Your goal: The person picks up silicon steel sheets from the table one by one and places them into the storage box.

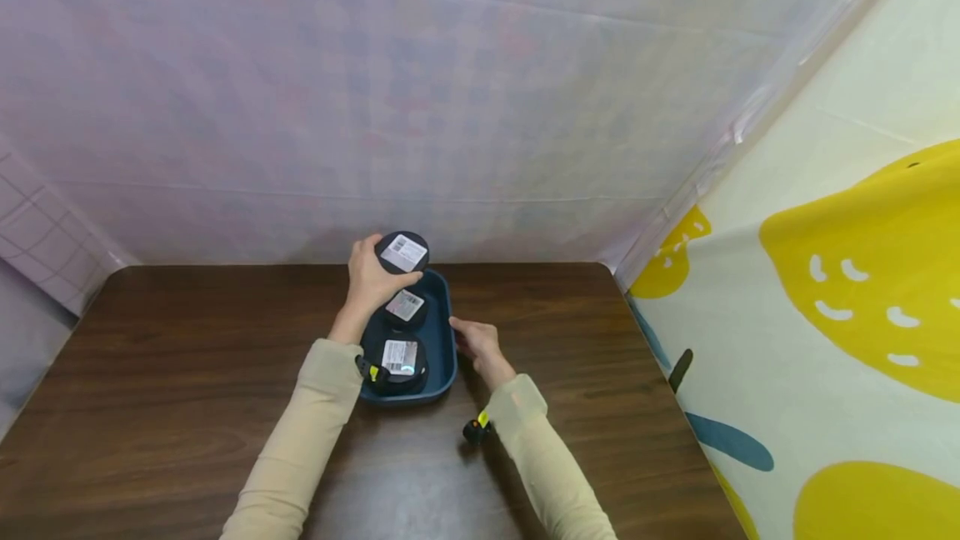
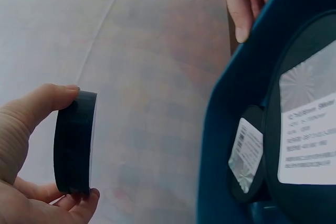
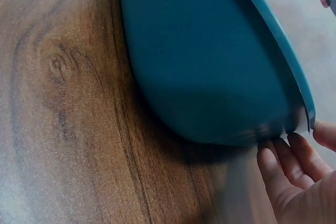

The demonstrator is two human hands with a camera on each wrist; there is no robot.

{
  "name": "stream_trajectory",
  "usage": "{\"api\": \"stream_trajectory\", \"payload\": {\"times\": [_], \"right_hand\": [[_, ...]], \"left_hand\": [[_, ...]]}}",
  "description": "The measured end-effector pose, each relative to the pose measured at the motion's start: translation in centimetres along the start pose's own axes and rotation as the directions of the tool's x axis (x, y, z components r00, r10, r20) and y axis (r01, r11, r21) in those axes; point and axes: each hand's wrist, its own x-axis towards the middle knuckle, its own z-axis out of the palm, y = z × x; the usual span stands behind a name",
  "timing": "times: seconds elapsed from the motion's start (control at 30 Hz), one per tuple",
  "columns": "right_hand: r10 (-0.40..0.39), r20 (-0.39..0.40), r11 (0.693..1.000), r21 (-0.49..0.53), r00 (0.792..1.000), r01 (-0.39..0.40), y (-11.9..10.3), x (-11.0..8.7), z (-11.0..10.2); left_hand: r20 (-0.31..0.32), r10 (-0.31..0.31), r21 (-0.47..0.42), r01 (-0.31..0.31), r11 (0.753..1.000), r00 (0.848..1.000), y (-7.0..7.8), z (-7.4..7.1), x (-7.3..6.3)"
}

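Observation:
My left hand [image 1: 367, 282] grips a flat, round black container [image 1: 403, 252] by its edge, thumb on one side and fingers on the other. A white barcode label covers part of its face. It is raised over the far end of a blue tray [image 1: 444, 348]. Inside the tray sit a small black round container [image 1: 406, 307] and, nearer me, a larger black one [image 2: 275, 103], both with white labels. My right hand [image 1: 480, 347] holds the tray's right side, thumb at the rim and fingertips [image 3: 268, 156] against the outer wall.
The tray stands on a dark brown wooden table [image 1: 187, 365]. A pale fabric wall [image 1: 450, 107] rises right behind the table's far edge. To the right hangs a white cloth [image 1: 847, 340] printed with yellow fruit. A small black wrist camera [image 1: 474, 432] sits at my right cuff.

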Motion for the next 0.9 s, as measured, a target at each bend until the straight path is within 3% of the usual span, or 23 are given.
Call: {"api": "stream_trajectory", "payload": {"times": [0.53,0.9], "right_hand": [[0.002,0.002,1.000,-0.006,1.000,-0.002,0.0,0.0,0.0],[-0.001,0.007,1.000,-0.001,1.000,0.001,0.0,-0.4,-0.1]], "left_hand": [[0.030,-0.051,0.008,0.051,0.999,0.998,-1.8,1.1,0.4],[0.065,-0.056,0.034,0.053,0.998,0.996,-2.6,1.7,0.4]]}}
